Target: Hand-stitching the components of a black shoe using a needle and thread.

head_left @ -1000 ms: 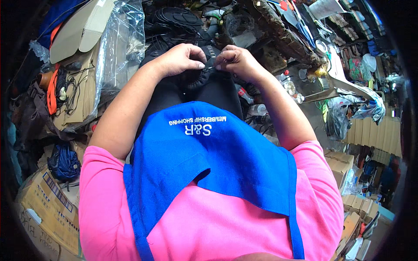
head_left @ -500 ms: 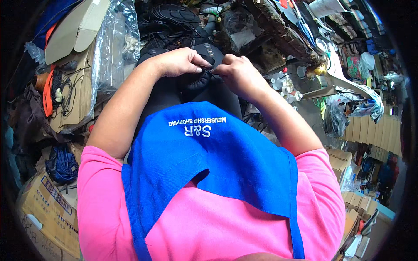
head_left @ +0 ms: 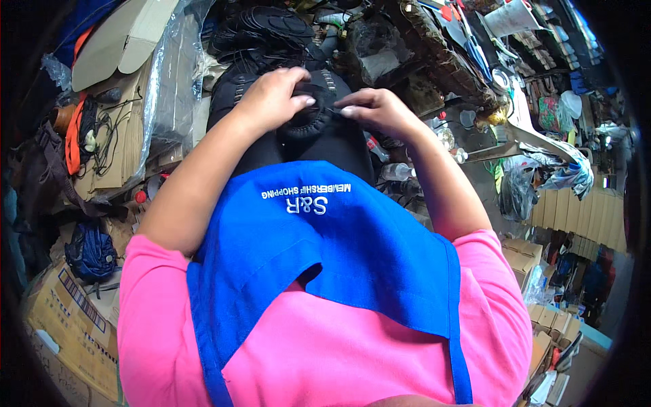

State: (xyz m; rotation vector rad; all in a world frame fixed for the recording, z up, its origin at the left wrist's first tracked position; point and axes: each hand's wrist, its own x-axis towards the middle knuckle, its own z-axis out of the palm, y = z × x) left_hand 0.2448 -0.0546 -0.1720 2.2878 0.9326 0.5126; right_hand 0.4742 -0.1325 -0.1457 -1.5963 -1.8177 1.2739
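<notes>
A black piece of footwear point(head_left: 303, 129) with a gathered, ridged rounded end lies on my lap, between dark-clad thighs. My left hand point(head_left: 274, 100) is at its left side, fingers curved and the thumb apart from them, with black material beside the thumb. On the other side, my right hand point(head_left: 381, 112) is just right of the piece. Its thumb and forefinger come close together at the edge; something thin and dark seems to be at their tips, too small to name. A row of pale stitches point(head_left: 328, 80) shows on black material beyond the hands.
Several black pieces point(head_left: 264, 30) are heaped at the far side. Flattened cardboard point(head_left: 119, 136) and clear plastic sheeting point(head_left: 156, 108) stand at left, above a printed carton point(head_left: 71, 325). A clear bottle point(head_left: 397, 171) lies right of my lap. A wooden bench edge point(head_left: 434, 51) is at far right.
My hands have moved apart from their close meeting over the black piece. The left thumb and fingers have spread, and the right hand has shifted slightly right.
</notes>
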